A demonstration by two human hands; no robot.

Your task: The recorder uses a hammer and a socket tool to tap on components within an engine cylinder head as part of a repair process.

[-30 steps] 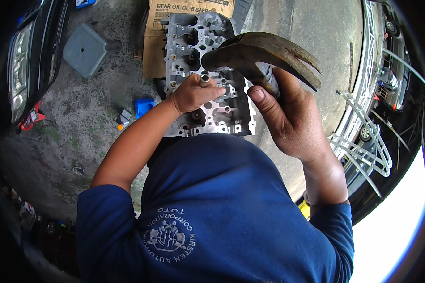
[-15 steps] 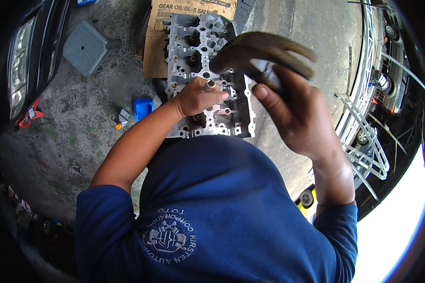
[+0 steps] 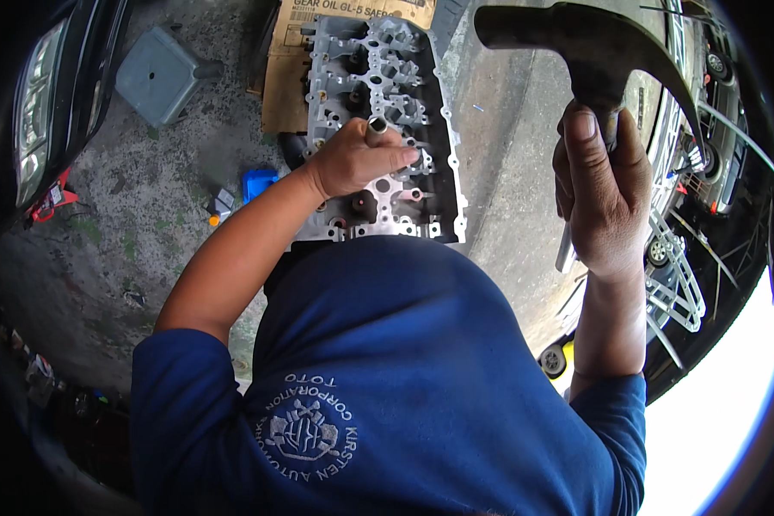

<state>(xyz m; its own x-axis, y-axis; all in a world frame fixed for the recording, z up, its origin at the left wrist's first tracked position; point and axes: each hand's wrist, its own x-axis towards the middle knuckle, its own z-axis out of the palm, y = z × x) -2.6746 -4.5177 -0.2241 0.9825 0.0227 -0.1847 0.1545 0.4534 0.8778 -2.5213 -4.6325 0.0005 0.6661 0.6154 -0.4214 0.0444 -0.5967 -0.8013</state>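
Head view, middle of the frame: the left hand (image 3: pixel 353 163) is closed around a short metal tube (image 3: pixel 377 127), whose hollow upper end pokes out above the curled fingers while its lower end is hidden beneath them. That hand's grip has hardly shifted in the last second, its thumb lying to the right over the grey engine part (image 3: pixel 376 64), which runs from the upper centre down to the wearer's blue shirt (image 3: pixel 404 361). What has changed is the right hand (image 3: pixel 606 185): it is wrapped firmly around the handle of a claw hammer (image 3: pixel 606 56), and the hammer's head, which hung beside the tube half a second ago, now stands high in the upper right, face to the left and claw curving down to the right. Tube and hammer are well apart, so I judge this the raised part of a swing, with the tube held ready and no blow landing. Beyond the engine part, cardboard (image 3: pixel 284 96) shows at the upper centre, a blue container (image 3: pixel 259 183) sits left of the left forearm, and a grey stool (image 3: pixel 155 77) stands in the upper left on the stained floor (image 3: pixel 112 189).
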